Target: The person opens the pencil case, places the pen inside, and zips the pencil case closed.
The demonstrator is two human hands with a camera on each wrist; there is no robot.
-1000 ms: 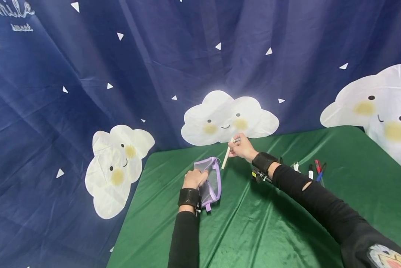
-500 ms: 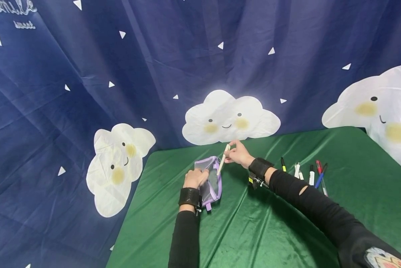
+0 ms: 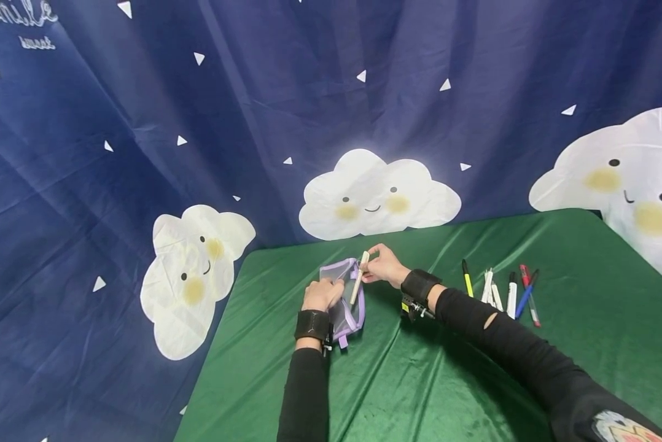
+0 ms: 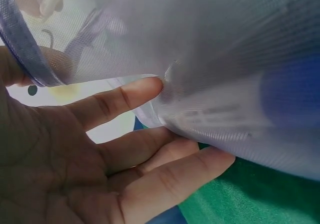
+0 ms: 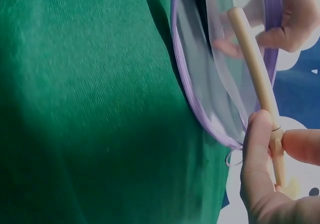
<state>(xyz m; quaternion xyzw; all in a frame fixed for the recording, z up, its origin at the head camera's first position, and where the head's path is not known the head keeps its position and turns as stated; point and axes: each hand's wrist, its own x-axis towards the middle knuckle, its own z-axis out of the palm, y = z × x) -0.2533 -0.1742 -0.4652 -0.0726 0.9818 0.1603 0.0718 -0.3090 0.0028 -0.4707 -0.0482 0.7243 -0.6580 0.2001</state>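
Observation:
A purple-trimmed mesh pouch lies on the green tablecloth with its mouth open. My left hand grips the pouch's near edge; in the left wrist view the mesh lies over my fingers. My right hand pinches a cream pen near its top. The pen slants down with its lower end inside the pouch mouth.
Several pens and markers lie loose on the cloth to the right of my right forearm. A dark blue backdrop printed with white clouds hangs behind the table and drapes down past its left edge.
My right hand has carried the cream pen left and down, from above the table to the pouch, and its tip has entered the mouth. The left hand has kept its hold.

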